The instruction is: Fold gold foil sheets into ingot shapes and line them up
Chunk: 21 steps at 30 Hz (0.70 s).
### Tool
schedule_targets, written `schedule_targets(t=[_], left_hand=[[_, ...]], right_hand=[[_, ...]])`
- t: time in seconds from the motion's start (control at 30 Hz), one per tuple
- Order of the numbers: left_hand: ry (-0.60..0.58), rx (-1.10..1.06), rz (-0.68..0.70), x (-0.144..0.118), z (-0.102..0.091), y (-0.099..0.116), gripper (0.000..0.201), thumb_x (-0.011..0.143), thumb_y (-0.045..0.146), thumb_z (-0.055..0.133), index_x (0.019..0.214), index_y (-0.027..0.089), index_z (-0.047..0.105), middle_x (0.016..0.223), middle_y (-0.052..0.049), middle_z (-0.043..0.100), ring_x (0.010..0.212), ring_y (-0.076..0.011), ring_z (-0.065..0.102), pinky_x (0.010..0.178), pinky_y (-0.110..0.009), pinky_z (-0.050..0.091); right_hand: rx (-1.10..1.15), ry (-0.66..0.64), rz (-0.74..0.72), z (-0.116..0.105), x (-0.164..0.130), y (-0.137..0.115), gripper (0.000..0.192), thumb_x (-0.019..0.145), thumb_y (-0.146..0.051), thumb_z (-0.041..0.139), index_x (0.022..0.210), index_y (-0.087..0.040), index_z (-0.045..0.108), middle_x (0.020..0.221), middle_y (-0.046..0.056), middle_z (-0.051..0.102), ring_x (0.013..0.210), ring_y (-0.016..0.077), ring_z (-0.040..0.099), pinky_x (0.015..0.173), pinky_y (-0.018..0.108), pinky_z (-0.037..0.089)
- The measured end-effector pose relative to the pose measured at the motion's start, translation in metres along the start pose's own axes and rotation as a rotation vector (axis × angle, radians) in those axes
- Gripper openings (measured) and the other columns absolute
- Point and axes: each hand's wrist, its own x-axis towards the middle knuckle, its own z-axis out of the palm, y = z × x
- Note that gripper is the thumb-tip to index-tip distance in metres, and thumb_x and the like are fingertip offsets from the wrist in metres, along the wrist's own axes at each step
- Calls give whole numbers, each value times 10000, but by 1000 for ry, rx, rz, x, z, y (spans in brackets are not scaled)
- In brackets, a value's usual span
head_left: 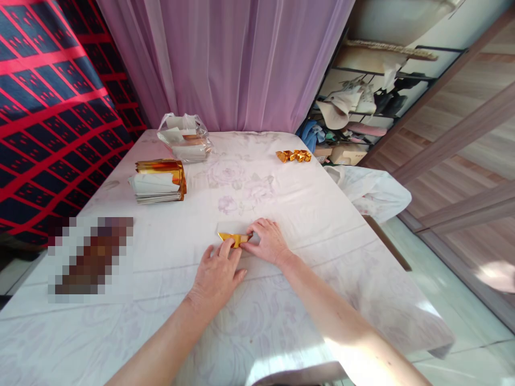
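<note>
Left hand (pixel 217 272) lies with fingers loosely spread, tips pressing the gold foil piece (pixel 226 237) on the surface (pixel 317 220); the right hand (pixel 270 244) pinches that piece's right end. Beyond, a foil-and-paper stack (pixel 159 183) sits left, folded gold pieces (pixel 301 156) right.

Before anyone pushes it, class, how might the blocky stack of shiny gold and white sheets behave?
The stack of gold and white sheets would probably fan apart, as its edges lie uneven. Its glossy gold faces may let sheets slip over one another. With its flat, broad shape, it seems unlikely to roll.
</note>
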Motion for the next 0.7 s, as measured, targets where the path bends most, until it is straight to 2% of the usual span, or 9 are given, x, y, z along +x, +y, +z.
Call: schedule_targets(t=[0.3, 0.5, 0.7], left_hand=[[28, 1, 26, -1, 2, -3, 318, 917, 330, 578, 1189, 174, 634, 1357, -147, 567, 1050, -239, 658, 1033, -441, 438], [66, 22, 63, 0, 4, -5, 317, 905, 357, 590, 1156, 170, 638, 1249, -132, 611, 1096, -245, 621, 1038, -416, 432], [37, 37, 105, 0, 4, -5, 350, 916, 350, 580, 1196, 143, 615, 1179, -126, 612, 1076, -234, 615, 1061, -404, 417]], right_hand=[[58, 16, 54, 4, 6, 3, 63, 831, -233, 734, 806, -230, 676, 925, 6, 667, 939, 183, 602, 850, 341, 380], [66, 28, 53, 6, 7, 7, 44, 855, -191, 697, 834, -229, 691, 929, 7, 676, 944, 179, 607, 845, 331, 379], [68, 21, 44, 6, 5, 8, 48, 872, -181, 675, 857, -223, 693, 929, 14, 675, 949, 188, 608, 844, 332, 380]])
